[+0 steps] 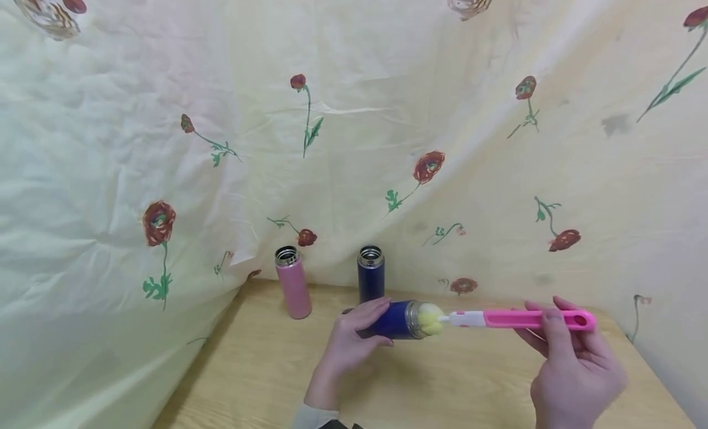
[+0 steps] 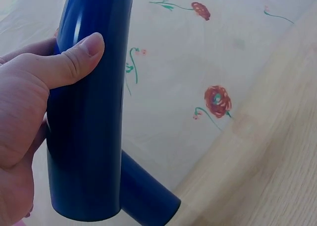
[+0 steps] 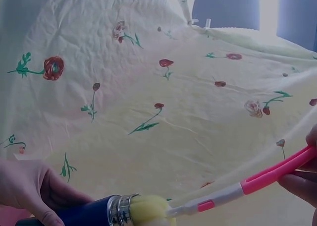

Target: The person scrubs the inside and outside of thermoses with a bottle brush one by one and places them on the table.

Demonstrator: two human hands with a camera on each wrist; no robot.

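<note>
My left hand (image 1: 356,337) grips a blue bottle (image 1: 394,320) round its body, tipped on its side with the steel mouth facing right. In the left wrist view the thumb lies across the front of this bottle (image 2: 89,117). My right hand (image 1: 578,355) holds a bottle brush (image 1: 511,319) by its pink handle, thumb on top. The brush's white neck points left, and its yellow sponge head (image 3: 151,209) sits right at the bottle's mouth, bulging out of the rim. Any part of the sponge inside the bottle is hidden.
A pink bottle (image 1: 294,284) without a lid stands at the back left of the wooden table (image 1: 249,367). Behind my left hand stands a dark blue bottle (image 1: 371,272), also lidless. A flower-printed cloth (image 1: 354,140) hangs behind the table and at its sides.
</note>
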